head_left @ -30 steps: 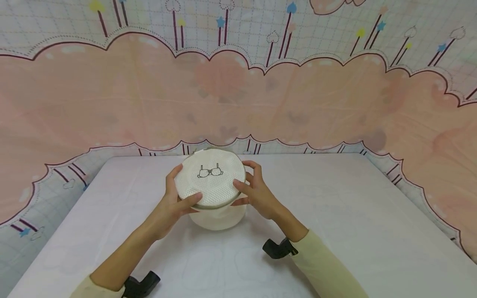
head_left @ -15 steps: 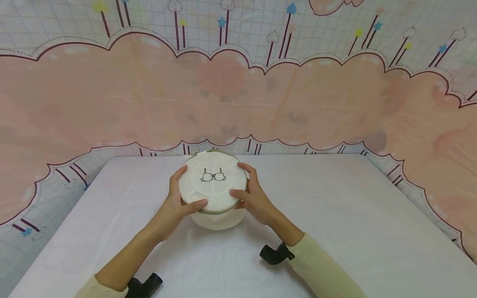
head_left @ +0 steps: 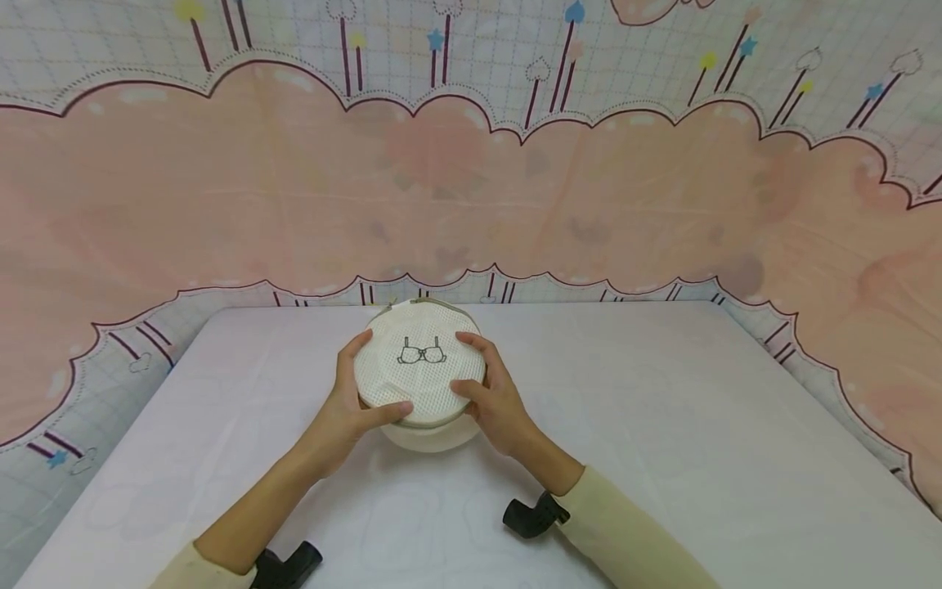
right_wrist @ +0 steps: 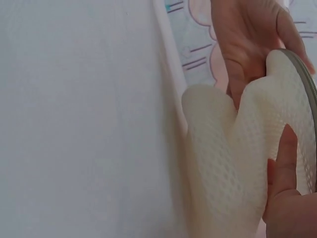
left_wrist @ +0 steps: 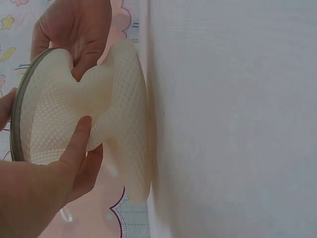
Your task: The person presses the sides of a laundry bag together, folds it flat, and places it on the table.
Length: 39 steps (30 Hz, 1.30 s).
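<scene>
A round cream mesh laundry bag (head_left: 419,384) stands on the white table, its lid tilted toward me. A dark line drawing, shaped like a bra with straps, marks the lid. My left hand (head_left: 352,401) grips the left rim, thumb on top at the front. Opposite, my right hand (head_left: 499,402) holds the right rim with thumb and fingers on the lid. In the left wrist view, the mesh side wall (left_wrist: 126,114) is caved in at the middle between both hands. A greenish zipper (right_wrist: 308,79) edges the lid in the right wrist view.
The white tabletop (head_left: 699,409) spreads around the bag. Behind it hangs a peach and white patterned cloth (head_left: 412,188). Black wrist-worn devices sit at the left sleeve (head_left: 195,568) and the right sleeve (head_left: 625,523).
The bag's lid has sunk lower and shifted slightly right, hiding more of the base. My right hand has moved left and down along the rim; the left hand has shifted slightly right.
</scene>
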Each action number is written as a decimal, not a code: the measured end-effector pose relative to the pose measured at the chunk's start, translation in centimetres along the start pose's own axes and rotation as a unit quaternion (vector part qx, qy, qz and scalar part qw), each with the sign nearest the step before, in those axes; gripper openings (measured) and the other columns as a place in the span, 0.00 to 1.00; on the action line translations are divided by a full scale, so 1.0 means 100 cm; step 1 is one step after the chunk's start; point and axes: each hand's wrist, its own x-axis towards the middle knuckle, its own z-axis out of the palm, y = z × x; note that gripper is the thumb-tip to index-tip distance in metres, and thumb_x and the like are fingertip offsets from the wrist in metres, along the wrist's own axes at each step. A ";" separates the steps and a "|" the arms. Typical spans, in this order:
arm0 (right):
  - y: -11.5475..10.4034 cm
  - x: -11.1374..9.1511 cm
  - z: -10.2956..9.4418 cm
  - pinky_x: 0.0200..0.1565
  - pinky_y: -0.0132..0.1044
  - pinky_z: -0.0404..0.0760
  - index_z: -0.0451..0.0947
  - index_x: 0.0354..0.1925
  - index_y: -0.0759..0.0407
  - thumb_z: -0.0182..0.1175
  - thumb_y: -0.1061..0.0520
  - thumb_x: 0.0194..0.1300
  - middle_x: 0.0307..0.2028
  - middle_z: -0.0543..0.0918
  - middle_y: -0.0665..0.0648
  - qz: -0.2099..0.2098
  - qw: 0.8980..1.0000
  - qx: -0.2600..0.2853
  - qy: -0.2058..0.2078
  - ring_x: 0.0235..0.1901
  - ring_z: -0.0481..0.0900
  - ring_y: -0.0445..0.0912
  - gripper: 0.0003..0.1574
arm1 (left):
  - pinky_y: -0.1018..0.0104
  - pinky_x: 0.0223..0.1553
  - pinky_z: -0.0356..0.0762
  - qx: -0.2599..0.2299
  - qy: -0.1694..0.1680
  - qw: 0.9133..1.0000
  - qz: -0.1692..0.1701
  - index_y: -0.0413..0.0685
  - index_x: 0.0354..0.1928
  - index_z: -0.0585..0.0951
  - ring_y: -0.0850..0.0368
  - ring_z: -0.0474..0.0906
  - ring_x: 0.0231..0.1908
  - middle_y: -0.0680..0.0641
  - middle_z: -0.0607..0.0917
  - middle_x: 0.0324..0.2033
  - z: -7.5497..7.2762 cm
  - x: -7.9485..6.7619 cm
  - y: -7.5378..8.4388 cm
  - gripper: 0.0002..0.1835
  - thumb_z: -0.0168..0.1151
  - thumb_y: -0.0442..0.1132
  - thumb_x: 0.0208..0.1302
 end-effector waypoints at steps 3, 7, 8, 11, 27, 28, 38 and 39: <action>0.001 0.001 -0.001 0.47 0.39 0.80 0.49 0.71 0.56 0.47 0.75 0.61 0.71 0.50 0.60 -0.003 1.000 0.012 0.005 0.62 0.65 0.56 0.42 | 0.80 0.54 0.63 -0.010 0.001 1.000 0.005 0.61 0.73 0.37 0.48 0.53 0.67 0.45 0.43 0.71 0.002 0.001 -0.002 0.58 0.71 0.34 0.55; 0.003 0.002 -0.003 0.48 0.39 0.79 0.49 0.70 0.56 0.46 0.75 0.61 0.71 0.49 0.60 -0.007 1.000 0.019 0.004 0.63 0.63 0.56 0.43 | 0.75 0.58 0.61 -0.005 0.009 1.000 0.000 0.61 0.73 0.37 0.49 0.53 0.67 0.45 0.44 0.71 0.005 0.003 -0.003 0.57 0.71 0.35 0.55; 0.004 0.002 -0.004 0.48 0.39 0.79 0.49 0.70 0.56 0.46 0.76 0.61 0.71 0.49 0.60 -0.008 1.000 0.022 0.003 0.63 0.63 0.56 0.43 | 0.73 0.60 0.60 -0.002 0.010 1.000 -0.002 0.62 0.73 0.37 0.50 0.52 0.67 0.46 0.44 0.71 0.005 0.004 -0.003 0.57 0.71 0.35 0.55; 0.005 0.002 -0.005 0.50 0.40 0.78 0.49 0.70 0.56 0.47 0.76 0.61 0.71 0.48 0.59 -0.009 0.999 0.031 0.004 0.64 0.62 0.57 0.43 | 0.68 0.63 0.57 0.007 0.014 1.000 -0.005 0.61 0.73 0.37 0.51 0.50 0.68 0.46 0.43 0.72 0.007 0.003 -0.003 0.57 0.71 0.36 0.55; 0.011 -0.002 -0.007 0.49 0.47 0.78 0.49 0.70 0.56 0.47 0.77 0.61 0.71 0.50 0.61 0.004 0.998 0.066 -0.001 0.62 0.65 0.60 0.43 | 0.78 0.55 0.65 -0.037 0.036 0.999 0.012 0.61 0.73 0.40 0.48 0.55 0.66 0.45 0.46 0.71 0.008 0.005 -0.018 0.55 0.70 0.32 0.55; 0.012 -0.002 -0.007 0.49 0.47 0.78 0.49 0.70 0.56 0.47 0.77 0.61 0.71 0.50 0.61 0.005 0.998 0.066 -0.001 0.62 0.66 0.60 0.43 | 0.78 0.55 0.65 -0.043 0.036 0.998 0.012 0.61 0.73 0.40 0.48 0.55 0.66 0.45 0.46 0.71 0.008 0.005 -0.020 0.55 0.70 0.31 0.55; 0.018 -0.005 -0.010 0.50 0.47 0.78 0.50 0.70 0.55 0.47 0.77 0.60 0.71 0.51 0.60 0.005 0.998 0.067 0.005 0.61 0.67 0.60 0.43 | 0.78 0.54 0.65 -0.053 0.053 0.997 0.011 0.60 0.73 0.42 0.48 0.55 0.66 0.43 0.49 0.70 0.015 0.004 -0.026 0.56 0.71 0.29 0.54; 0.018 -0.005 -0.011 0.50 0.47 0.77 0.50 0.70 0.55 0.47 0.76 0.61 0.71 0.51 0.60 0.005 0.998 0.068 0.003 0.61 0.67 0.60 0.43 | 0.78 0.55 0.65 -0.050 0.056 0.997 0.010 0.60 0.73 0.42 0.48 0.54 0.66 0.43 0.49 0.70 0.016 0.004 -0.026 0.56 0.71 0.29 0.53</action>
